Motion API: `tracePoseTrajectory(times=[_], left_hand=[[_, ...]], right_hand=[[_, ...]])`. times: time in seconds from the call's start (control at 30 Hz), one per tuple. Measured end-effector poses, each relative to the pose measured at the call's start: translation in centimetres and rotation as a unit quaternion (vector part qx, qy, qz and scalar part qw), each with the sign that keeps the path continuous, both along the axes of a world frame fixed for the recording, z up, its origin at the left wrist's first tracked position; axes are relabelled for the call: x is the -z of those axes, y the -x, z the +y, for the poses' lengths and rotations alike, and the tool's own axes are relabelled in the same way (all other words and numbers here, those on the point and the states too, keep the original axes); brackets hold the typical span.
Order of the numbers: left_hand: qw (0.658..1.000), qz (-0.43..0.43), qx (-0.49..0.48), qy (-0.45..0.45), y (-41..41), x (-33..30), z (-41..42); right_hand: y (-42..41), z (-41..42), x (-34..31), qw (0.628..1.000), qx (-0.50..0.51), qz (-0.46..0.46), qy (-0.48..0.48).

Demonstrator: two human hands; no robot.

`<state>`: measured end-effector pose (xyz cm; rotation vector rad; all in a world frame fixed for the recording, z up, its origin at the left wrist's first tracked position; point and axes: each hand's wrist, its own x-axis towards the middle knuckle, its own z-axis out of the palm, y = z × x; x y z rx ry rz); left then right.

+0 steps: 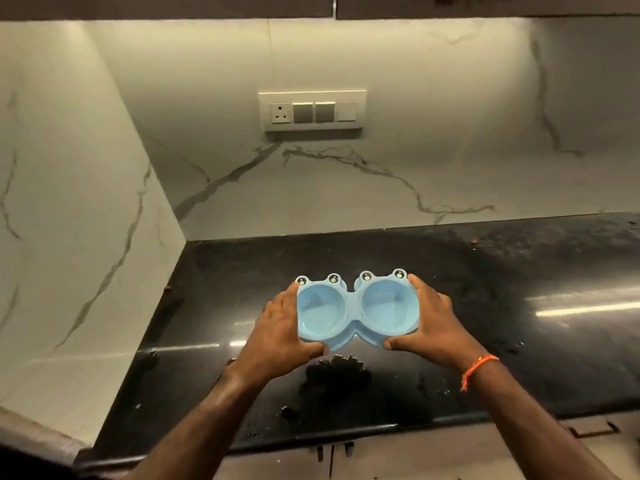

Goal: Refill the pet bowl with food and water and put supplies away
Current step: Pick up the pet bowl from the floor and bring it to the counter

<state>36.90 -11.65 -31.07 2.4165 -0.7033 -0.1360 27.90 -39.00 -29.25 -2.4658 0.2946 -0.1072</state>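
A light blue double pet bowl [356, 308] with frog-eye knobs along its far edge is held over the black countertop [485, 289]. Both of its round wells look bare, with no food in them. My left hand [282, 336] grips the bowl's left end, thumb curled under the near edge. My right hand [427, 320] grips the right end the same way, with an orange thread around that wrist. A small heap of dark brown kibble [334, 370] lies on the counter just in front of the bowl.
White marble walls close in the left and the back. A switch plate with a socket [312, 110] sits on the back wall. Scattered crumbs and wet spots mark the counter. Cabinet fronts with a dark handle [594, 429] run below the front edge.
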Motion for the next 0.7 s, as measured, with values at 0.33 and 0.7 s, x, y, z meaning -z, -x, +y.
tracePoseTrajectory(times=[0.33,0.7], left_hand=[[0.995,0.089,-0.047,-0.010,-2.8,6.6,-0.3],[0.993,0.097,-0.058,-0.037,-3.2,7.9,-1.5]], right_hand=[[-4.1,0.2,8.3,0.993,0.025,0.118,0.012],[-3.8,0.2,9.8,0.989,0.036,0.142,0.021]])
